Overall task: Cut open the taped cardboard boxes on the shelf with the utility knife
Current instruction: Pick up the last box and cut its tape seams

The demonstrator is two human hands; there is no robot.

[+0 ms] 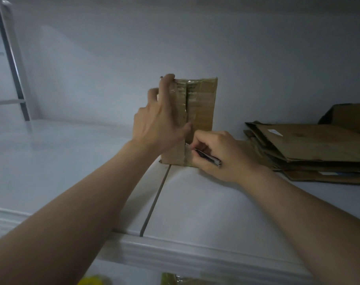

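Both bare forearms reach over the moulded front edge of the white shelf (195,202). The cardboard box (203,112) stands upright mid-shelf, near the back edge, at the far end of the joint (154,202) between two shelf boards. The left hand (158,122) grips its upper left corner, fingers hooked over the top and thumb lying across the front. The right hand (216,157) is clamped round the utility knife (208,158), its tip at the lower end of the taped seam (187,99), which already gapes higher up. The cut looks nearly through. To finish cleanly, I would keep the blade shallow, draw it along the seam towards the shelf and away from the left thumb, which sits just beside the line, and press the box down so it cannot tip. A stack of flattened cardboard (310,149) lies towards the right edge, close to the knife hand's elbow room, with another box (351,114) behind it. A metal upright (10,58) stands at the far left, well apart.
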